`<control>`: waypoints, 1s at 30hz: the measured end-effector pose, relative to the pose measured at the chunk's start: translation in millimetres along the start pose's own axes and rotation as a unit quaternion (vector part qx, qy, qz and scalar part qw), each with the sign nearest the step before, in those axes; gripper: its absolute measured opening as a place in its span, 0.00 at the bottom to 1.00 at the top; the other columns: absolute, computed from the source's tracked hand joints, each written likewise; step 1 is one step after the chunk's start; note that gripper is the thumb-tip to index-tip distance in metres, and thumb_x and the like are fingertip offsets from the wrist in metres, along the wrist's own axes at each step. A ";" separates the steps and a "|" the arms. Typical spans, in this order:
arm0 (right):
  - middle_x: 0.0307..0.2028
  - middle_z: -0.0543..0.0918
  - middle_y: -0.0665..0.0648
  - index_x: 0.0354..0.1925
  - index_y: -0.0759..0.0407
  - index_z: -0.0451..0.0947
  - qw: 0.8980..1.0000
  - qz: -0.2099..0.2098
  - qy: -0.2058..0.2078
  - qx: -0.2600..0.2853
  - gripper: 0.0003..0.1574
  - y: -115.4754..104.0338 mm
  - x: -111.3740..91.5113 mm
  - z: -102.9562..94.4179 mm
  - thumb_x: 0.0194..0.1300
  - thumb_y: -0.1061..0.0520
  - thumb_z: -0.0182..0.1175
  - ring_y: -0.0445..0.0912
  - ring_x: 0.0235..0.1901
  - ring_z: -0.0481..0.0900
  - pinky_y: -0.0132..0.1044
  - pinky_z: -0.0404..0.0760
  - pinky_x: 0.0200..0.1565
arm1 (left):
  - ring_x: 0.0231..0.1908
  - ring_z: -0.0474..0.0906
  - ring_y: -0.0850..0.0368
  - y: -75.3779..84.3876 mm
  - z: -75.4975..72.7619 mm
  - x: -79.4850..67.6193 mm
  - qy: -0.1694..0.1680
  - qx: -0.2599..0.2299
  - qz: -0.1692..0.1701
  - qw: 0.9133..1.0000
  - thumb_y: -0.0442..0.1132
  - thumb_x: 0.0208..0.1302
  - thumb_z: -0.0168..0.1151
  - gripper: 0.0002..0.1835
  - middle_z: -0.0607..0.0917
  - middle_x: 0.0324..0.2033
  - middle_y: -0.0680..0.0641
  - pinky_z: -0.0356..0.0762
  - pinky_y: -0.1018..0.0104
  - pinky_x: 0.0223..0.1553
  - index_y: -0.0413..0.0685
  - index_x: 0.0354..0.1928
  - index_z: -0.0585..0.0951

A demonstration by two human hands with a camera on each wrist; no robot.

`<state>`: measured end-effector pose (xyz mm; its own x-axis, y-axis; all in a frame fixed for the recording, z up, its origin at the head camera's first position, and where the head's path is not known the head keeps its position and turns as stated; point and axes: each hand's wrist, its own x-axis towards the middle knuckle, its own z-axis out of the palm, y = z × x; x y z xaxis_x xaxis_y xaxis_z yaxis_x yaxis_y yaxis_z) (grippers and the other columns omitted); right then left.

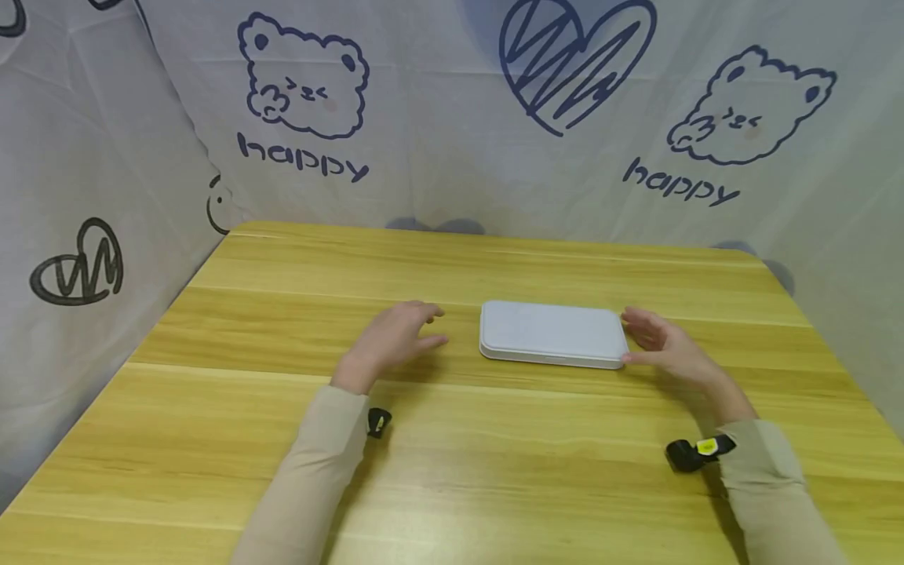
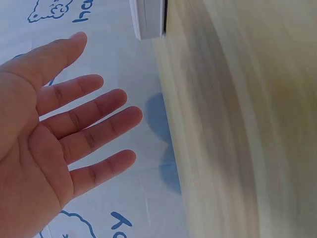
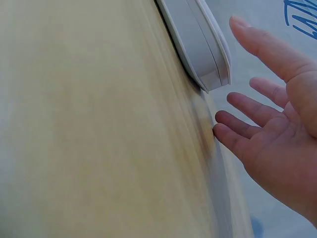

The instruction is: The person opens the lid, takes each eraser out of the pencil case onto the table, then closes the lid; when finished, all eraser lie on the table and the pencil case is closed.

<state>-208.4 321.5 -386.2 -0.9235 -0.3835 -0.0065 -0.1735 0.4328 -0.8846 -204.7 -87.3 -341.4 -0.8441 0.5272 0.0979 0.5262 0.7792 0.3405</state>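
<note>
A flat white rectangular case (image 1: 554,333) with rounded corners and a seam along its side lies on the wooden table (image 1: 508,447). To its left, my left hand (image 1: 394,339) hovers over the tabletop, a gap between its fingers and the case. My right hand (image 1: 667,349) is at the case's right end, thumb and fingertips right at its edge. In the left wrist view, the fingers (image 2: 94,134) are spread and hold nothing. The right wrist view shows relaxed fingers (image 3: 252,114) beside the end of the case (image 3: 198,44).
Behind the table hangs a white curtain (image 1: 438,102) printed with bears, hearts and the word happy. More of the cloth (image 1: 78,173) runs along the left side. A black strap (image 1: 699,453) with a yellow patch is at the right wrist, another strap (image 1: 378,422) at the left.
</note>
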 end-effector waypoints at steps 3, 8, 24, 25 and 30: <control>0.62 0.52 0.75 0.64 0.76 0.44 1.000 -0.001 0.005 0.011 0.48 0.8 -0.1 1.1 0.53 0.68 0.61 0.66 0.60 0.49 0.56 0.50 0.57 | 0.45 0.74 0.51 2.2 0.7 3.0 -0.003 -0.007 0.006 1.000 0.46 0.60 0.58 0.23 0.79 0.45 0.43 0.70 0.59 0.48 0.39 0.52 0.74; 0.62 0.51 0.75 0.63 0.77 0.43 1.000 -0.016 0.003 0.019 0.49 2.6 -0.7 2.7 0.52 0.71 0.61 0.67 0.60 0.49 0.56 0.51 0.57 | 0.44 0.74 0.52 7.1 2.9 9.2 -0.006 -0.013 0.026 1.000 0.46 0.60 0.58 0.22 0.79 0.43 0.43 0.70 0.60 0.47 0.39 0.51 0.75; 0.64 0.46 0.74 0.65 0.75 0.41 0.998 -0.033 0.008 0.044 0.53 13.8 2.0 10.6 0.50 0.70 0.63 0.64 0.62 0.43 0.24 0.53 0.58 | 0.46 0.73 0.53 40.6 9.2 34.6 -0.030 -0.028 0.072 0.997 0.44 0.60 0.58 0.16 0.79 0.43 0.46 0.69 0.63 0.49 0.42 0.47 0.80; 0.64 0.45 0.74 0.65 0.75 0.41 0.998 -0.033 0.006 0.044 0.53 14.4 2.4 10.9 0.50 0.70 0.63 0.64 0.62 0.42 0.23 0.52 0.58 | 0.46 0.73 0.54 42.9 10.2 36.3 -0.031 -0.028 0.076 0.996 0.44 0.60 0.58 0.16 0.79 0.44 0.47 0.69 0.63 0.49 0.42 0.47 0.80; 0.65 0.45 0.72 0.65 0.74 0.40 0.999 -0.032 0.002 0.040 0.54 17.4 4.4 11.3 0.50 0.70 0.63 0.63 0.62 0.42 0.18 0.53 0.55 | 0.46 0.74 0.55 53.3 16.4 45.9 -0.024 -0.015 0.110 0.993 0.42 0.61 0.57 0.15 0.80 0.44 0.47 0.69 0.64 0.49 0.42 0.47 0.80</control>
<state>-211.7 318.1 -407.0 -0.9131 -0.4045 0.0522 -0.2036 0.3411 -0.9177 -213.7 -16.0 -334.1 -0.7020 0.7006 0.1279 0.6942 0.6330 0.3427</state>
